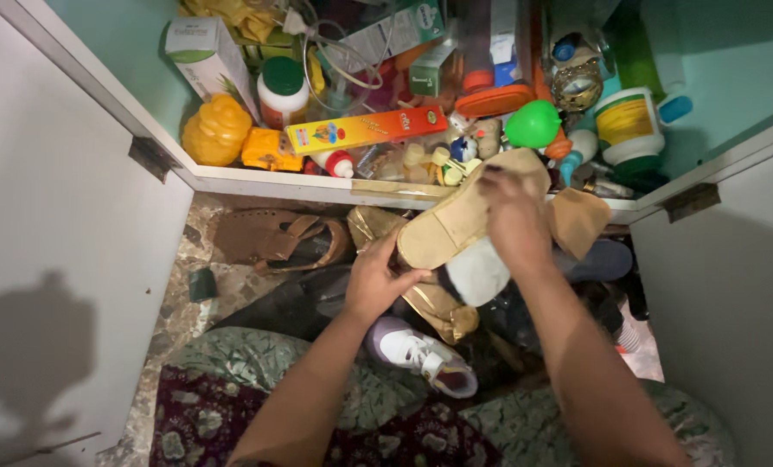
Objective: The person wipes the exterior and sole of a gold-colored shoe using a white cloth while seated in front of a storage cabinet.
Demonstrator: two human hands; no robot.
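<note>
Tan flat shoe [456, 220] in both grips: left hand [376, 281] closed at heel, right hand [512, 220] over top.

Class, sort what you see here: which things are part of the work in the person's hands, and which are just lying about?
In hand:
tan flat-soled shoe
left hand at its heel
right hand over it
pale grey cloth beneath

Lying about:
brown perforated sandal
white laced sneaker
yellow pineapple-shaped container
green round ball
long orange box

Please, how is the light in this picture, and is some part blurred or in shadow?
Head view: the cluttered cabinet shelf is brightly lit and sharp; a dark cast shadow falls on the white cabinet door; the right hand on the tan flat shoe looks slightly motion-blurred.
</note>
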